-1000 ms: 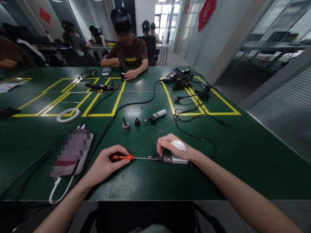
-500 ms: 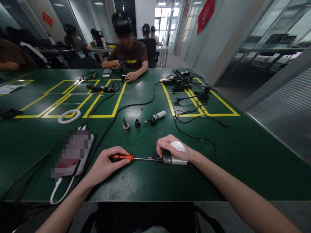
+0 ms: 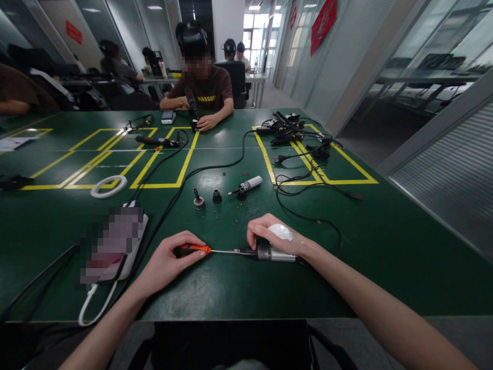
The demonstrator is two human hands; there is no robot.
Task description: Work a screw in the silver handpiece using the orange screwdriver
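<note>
My left hand [image 3: 169, 259] is closed round the orange and black handle of a screwdriver [image 3: 202, 250]. Its thin metal shaft runs right, and its tip meets the black front end of a silver and black cylindrical device [image 3: 265, 253] lying on its side. Over that device my right hand [image 3: 271, 231] is curled, fingertips down at its front end, a white patch [image 3: 281, 232] on the back of the hand. The hand hides part of the device. Beyond lie a second silver device [image 3: 252, 184], a black collar [image 3: 216, 196], a nozzle-like part [image 3: 198, 200] and several tiny screws.
A phone-like slab [image 3: 133, 241] with cables lies left, near a white tape ring [image 3: 109, 186]. Black cables [image 3: 287, 128] are heaped at the back right. One long cord [image 3: 215, 166] crosses the green table [image 3: 215, 298]. Opposite, a co-worker [image 3: 210, 85] holds a dark tool upright.
</note>
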